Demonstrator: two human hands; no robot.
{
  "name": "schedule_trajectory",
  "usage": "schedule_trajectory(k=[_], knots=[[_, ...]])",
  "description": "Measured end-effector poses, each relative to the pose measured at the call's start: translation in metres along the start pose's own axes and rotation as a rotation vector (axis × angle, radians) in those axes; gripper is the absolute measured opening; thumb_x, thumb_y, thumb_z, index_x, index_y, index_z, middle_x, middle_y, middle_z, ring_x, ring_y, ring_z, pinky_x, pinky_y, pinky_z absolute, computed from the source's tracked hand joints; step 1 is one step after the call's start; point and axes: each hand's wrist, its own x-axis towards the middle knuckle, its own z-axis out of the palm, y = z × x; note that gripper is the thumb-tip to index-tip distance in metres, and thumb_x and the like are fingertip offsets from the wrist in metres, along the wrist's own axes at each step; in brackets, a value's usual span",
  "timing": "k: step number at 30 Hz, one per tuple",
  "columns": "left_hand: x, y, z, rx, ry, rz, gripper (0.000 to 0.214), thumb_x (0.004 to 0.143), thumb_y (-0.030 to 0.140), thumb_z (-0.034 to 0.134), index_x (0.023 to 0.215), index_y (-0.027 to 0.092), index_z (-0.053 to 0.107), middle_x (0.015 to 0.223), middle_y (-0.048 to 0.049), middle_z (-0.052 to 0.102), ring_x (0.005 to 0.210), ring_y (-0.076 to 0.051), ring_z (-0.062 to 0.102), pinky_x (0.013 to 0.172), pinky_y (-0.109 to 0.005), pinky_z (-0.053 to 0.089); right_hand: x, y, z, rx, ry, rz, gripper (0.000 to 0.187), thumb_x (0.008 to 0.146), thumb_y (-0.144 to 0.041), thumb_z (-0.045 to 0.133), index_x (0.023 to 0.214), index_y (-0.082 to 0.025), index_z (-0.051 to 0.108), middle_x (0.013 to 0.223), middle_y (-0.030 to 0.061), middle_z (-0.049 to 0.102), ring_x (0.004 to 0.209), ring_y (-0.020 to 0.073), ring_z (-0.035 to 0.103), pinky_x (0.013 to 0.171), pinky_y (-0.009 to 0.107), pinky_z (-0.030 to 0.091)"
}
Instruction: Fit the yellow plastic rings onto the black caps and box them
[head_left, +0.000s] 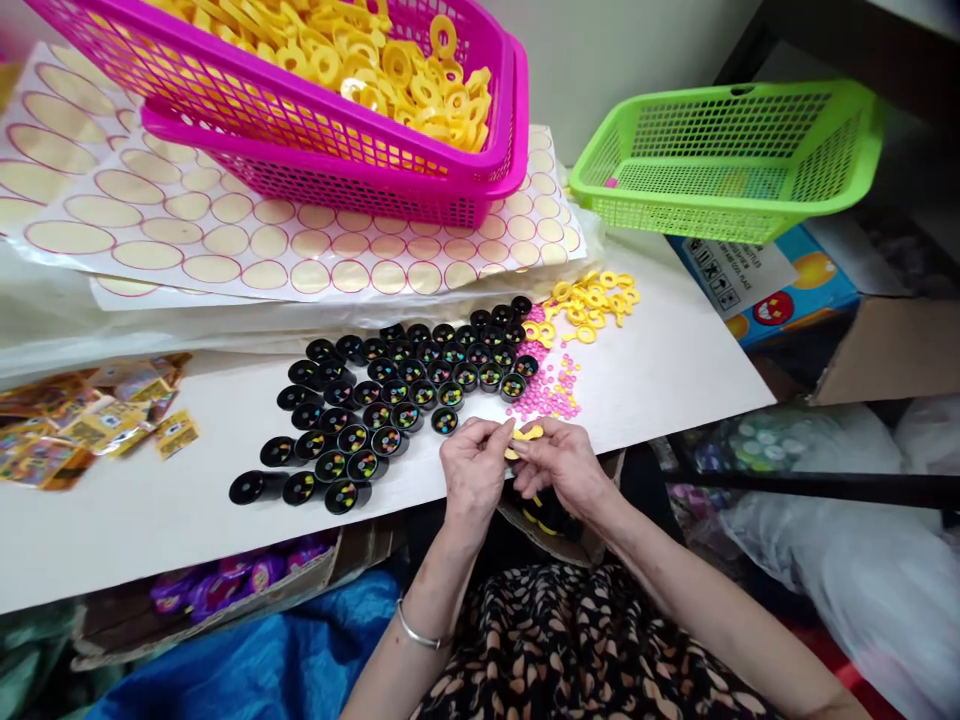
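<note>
My left hand (474, 468) and my right hand (568, 466) meet at the table's front edge, fingertips pinched on a small yellow plastic ring piece (529, 433). Fingers partly cover it, so its full shape is hidden. Just beyond them lie scattered small pink beads (546, 398), with a few yellow ones among them. A pile of loose yellow ring pieces (600, 298) sits behind the beads. To the left stand many small black cups (406, 416) in rough rows, with tiny coloured bits inside.
Stacked magenta baskets (480, 190) full of yellow ring pieces rest on printed oval sheets (330, 275) at the back. A green basket (750, 215) stands at the right above an open cardboard box (885, 340). Shiny packets (112, 415) lie left; purple items (225, 585) fill a box below.
</note>
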Motion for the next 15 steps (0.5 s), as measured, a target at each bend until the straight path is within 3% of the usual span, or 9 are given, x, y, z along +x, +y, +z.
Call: schedule_trajectory(k=[5,8,13,15], knots=[[0.000,0.001,-0.001,0.010,0.002,0.016,0.026,0.071,0.037,0.063,0.058,0.015,0.061,0.055,0.0022,0.052,0.051,-0.009,0.046,0.049,-0.020,0.039,-0.002,-0.010,0.004,-0.036,-0.015,0.071,0.040,0.058,-0.042,0.074,0.078,-0.016,0.051,0.051,-0.0031,0.058,0.039,0.0118,0.056,0.035,0.020,0.044],[-0.003,0.005,-0.003,0.026,0.008,0.048,0.026,0.072,0.038,0.062,0.059,0.015,0.061,0.055,0.0023,0.053,0.052,-0.009,0.048,0.051,-0.021,0.039,-0.006,-0.014,0.001,-0.217,-0.019,-0.004,0.036,0.064,-0.046,0.068,0.077,-0.016,0.052,0.051,-0.0045,0.054,0.036,0.0087,0.048,0.034,0.019,0.037],[-0.006,0.012,-0.005,0.105,-0.009,0.165,0.028,0.076,0.039,0.058,0.061,0.016,0.064,0.060,0.0001,0.056,0.061,-0.011,0.052,0.059,-0.022,0.042,-0.013,-0.022,-0.012,-0.783,0.168,-0.486,0.024,0.076,-0.039,0.060,0.080,-0.016,0.061,0.065,0.0006,0.055,0.059,0.0131,0.050,0.054,0.025,0.041],[-0.007,0.014,-0.005,0.110,-0.025,0.205,0.028,0.078,0.038,0.057,0.063,0.016,0.064,0.063,-0.0009,0.058,0.064,-0.012,0.053,0.063,-0.022,0.043,-0.012,-0.025,-0.013,-0.910,0.181,-0.658,0.019,0.082,-0.033,0.053,0.084,-0.017,0.063,0.076,0.0039,0.056,0.070,0.0158,0.052,0.064,0.028,0.043]])
